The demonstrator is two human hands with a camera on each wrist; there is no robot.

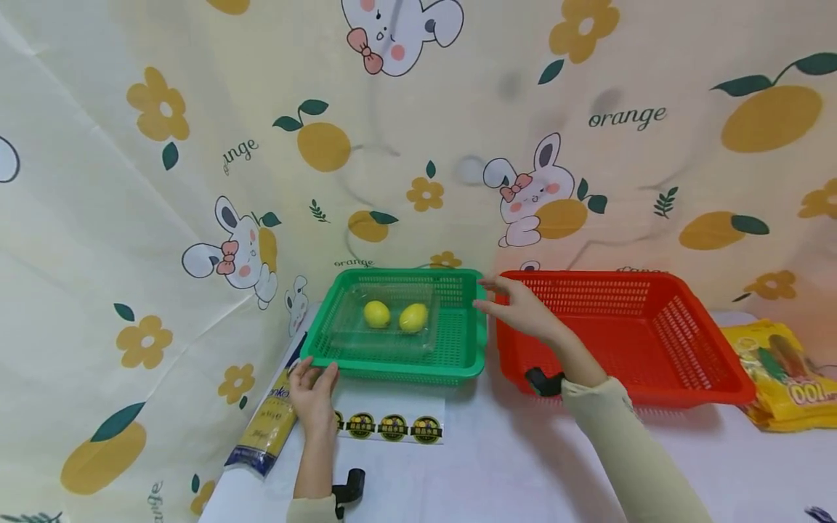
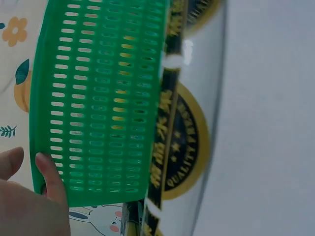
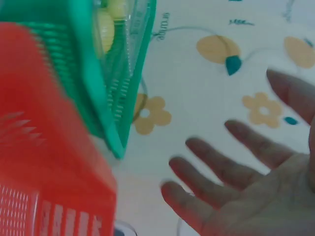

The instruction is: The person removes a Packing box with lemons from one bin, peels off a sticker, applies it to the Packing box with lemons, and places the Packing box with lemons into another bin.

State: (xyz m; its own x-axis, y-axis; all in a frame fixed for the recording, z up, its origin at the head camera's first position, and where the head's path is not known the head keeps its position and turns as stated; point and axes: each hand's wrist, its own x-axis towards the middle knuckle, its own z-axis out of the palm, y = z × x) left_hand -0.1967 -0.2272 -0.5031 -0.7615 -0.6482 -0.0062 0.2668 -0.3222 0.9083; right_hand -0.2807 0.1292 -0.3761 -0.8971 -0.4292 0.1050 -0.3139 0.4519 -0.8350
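Note:
In the head view a green basket (image 1: 392, 370) holds a clear plastic box (image 1: 346, 338) with two lemons (image 1: 413, 318) in it. My left hand (image 1: 312, 396) grips the front left corner of the basket's rim. In the left wrist view, one digit of the left hand (image 2: 34, 206) lies against the outer wall and another is at the rim's far side. At the back right corner of the green basket is my right hand (image 1: 519, 309), fingers extended and apart. The right wrist view shows this right hand (image 3: 256, 187) spread, holding nothing.
A red basket (image 1: 588, 356) stands to the right, close beside the green one. Yellow snack packages (image 1: 778, 378) lie past it. At the left lies a yellow packet (image 1: 268, 421); a strip of round labels (image 1: 392, 428) is in front. A printed cloth (image 1: 405, 232) hangs behind.

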